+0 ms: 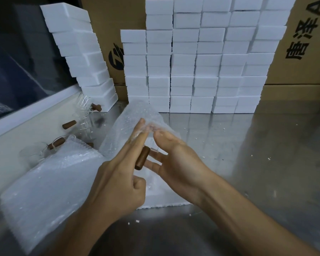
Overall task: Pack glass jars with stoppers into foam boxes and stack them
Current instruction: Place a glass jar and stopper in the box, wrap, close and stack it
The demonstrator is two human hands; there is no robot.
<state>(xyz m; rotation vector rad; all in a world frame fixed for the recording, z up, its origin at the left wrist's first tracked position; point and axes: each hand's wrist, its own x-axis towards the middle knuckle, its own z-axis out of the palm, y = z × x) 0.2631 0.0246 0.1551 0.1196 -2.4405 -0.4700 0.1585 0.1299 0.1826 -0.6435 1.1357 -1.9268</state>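
Right now a glass jar with a brown stopper (142, 157) sits between my hands, half inside a bubble wrap sheet (135, 124). My left hand (116, 183) has two straight fingers pressing the wrap while its thumb curls in. My right hand (175, 159) is spread, holding wrap and jar from the other side. Under them lies an open foam box (163, 200), waiting. At nine o'clock more jars (81, 119) lie unwrapped, beside a pile of bubble wrap (50, 182) at eight o'clock. At twelve o'clock stand tall stacks of foam boxes (194, 71), so I think lots is done, with a few jars left.
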